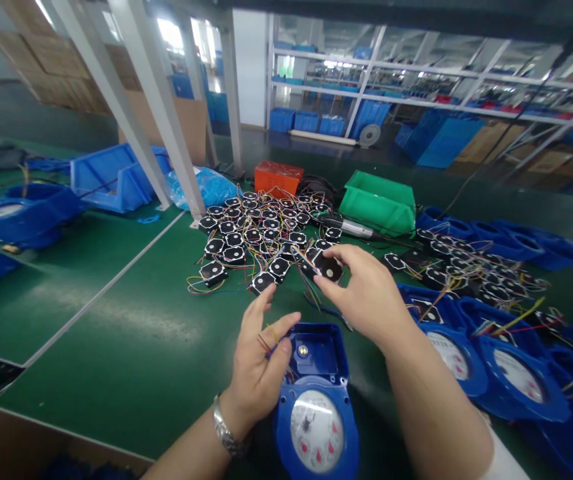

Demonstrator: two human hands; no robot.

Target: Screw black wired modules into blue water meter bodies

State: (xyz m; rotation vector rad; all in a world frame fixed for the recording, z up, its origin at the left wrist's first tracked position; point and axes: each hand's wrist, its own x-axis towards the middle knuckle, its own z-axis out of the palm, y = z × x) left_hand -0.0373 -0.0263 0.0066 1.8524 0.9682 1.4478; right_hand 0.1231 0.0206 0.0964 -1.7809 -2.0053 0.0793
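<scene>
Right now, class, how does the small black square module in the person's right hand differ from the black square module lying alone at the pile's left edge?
The held black module is pinched in the right hand above the green bench; the lone black module lies flat on it. Fingers partly hide the held one; the lone one shows whole. Both are small, black and trail coloured wires.
</scene>
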